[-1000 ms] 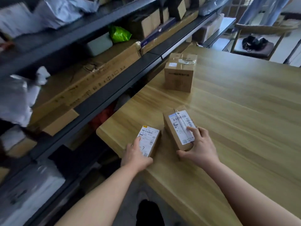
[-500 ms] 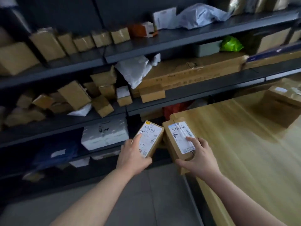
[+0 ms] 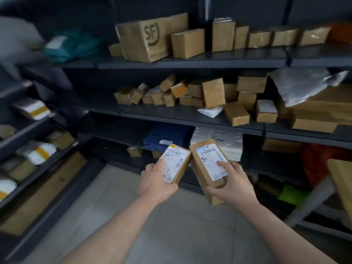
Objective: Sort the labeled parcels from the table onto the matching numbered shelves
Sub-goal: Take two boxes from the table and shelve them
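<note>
The flat parcel (image 3: 176, 164), handwritten 7 on its label, lies in the left hand (image 3: 155, 182), thumb on the label and fingers hidden beneath. The thicker parcel (image 3: 206, 168) touches its right edge, gripped by the right hand (image 3: 231, 186), thumb pressing its label. Both are held in front of the dark shelves (image 3: 190, 62). Printed label text and shelf numbers are unreadable.
</note>
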The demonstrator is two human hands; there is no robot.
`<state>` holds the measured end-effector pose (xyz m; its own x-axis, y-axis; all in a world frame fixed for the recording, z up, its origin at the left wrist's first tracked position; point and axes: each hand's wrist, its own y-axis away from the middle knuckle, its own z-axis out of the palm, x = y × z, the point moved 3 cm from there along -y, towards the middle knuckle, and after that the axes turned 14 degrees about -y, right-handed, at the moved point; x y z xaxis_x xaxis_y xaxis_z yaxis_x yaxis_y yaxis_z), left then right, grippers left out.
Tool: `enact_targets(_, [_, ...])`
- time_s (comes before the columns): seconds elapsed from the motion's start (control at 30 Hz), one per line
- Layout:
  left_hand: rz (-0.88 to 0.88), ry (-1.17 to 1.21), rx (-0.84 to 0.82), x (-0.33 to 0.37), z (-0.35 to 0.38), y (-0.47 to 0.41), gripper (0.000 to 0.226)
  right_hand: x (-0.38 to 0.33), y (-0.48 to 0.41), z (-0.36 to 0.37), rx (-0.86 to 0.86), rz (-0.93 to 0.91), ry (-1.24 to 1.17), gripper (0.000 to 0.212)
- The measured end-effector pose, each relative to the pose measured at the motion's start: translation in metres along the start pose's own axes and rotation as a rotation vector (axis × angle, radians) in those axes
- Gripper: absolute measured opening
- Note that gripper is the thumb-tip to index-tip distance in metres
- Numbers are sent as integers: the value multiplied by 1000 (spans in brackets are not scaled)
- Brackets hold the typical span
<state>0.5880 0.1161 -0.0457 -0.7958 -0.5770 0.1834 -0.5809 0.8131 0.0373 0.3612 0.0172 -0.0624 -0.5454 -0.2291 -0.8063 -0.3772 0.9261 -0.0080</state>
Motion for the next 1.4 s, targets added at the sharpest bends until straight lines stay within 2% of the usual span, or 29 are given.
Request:
enact_targets(0.3, [-241, -50, 90, -206, -54, -10, 96, -137, -25, 173, -187, -187, -34, 93])
enact_targets(0.57, [-459, -34, 193, -334, -97, -6, 97, -240, -47, 287, -358, -348, -51, 96])
enact_targets(0.83, [-652, -26, 222, -411, -130, -49, 98, -316, -113, 381, -456, -466, -77, 95])
enact_targets(1.07, [-769, 12, 209, -462, -148, -143, 100, -379, -210, 440, -529, -546, -105, 96])
enact_targets(1.4, [-883, 58, 300, -525, -177, -254, 100, -471, -314, 517, -590, -638, -127, 94])
